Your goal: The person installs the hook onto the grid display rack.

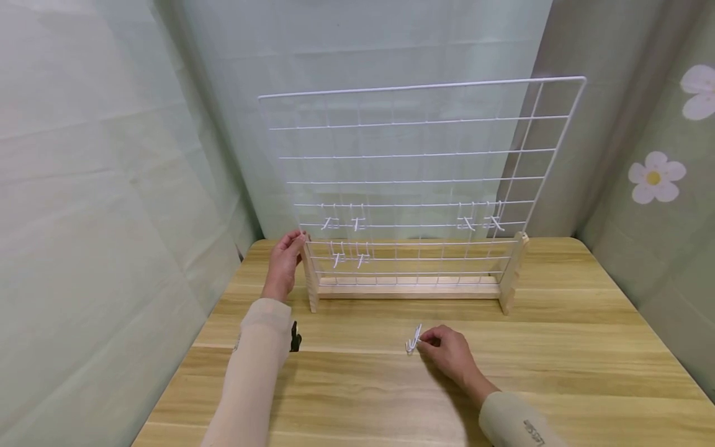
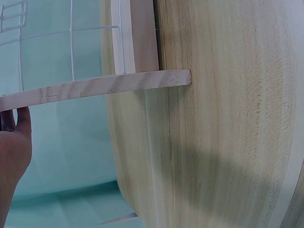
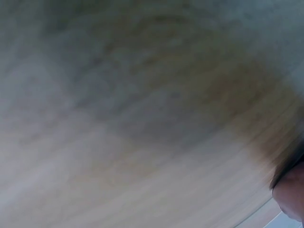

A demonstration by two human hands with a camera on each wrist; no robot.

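A white wire grid panel (image 1: 421, 84) stands tilted back in a light wooden base (image 1: 410, 290). My left hand (image 1: 285, 257) grips the top of the base's left upright (image 2: 95, 88), its fingers bent up against the wood in the left wrist view. In front of the stand, my right hand (image 1: 447, 354) pinches a small white wire hook (image 1: 414, 340) between thumb and fingertips, close over the table. Only a sliver of that hand appears in the blurred right wrist view, where the hook is out of sight.
Several white hooks hang on the grid: pairs at left (image 1: 358, 223) and right (image 1: 493, 222), plus a lower left pair (image 1: 363, 259). The right upright (image 1: 514, 273) stands on the wooden table (image 1: 357, 397). Pale green curtains (image 1: 128, 186) surround it.
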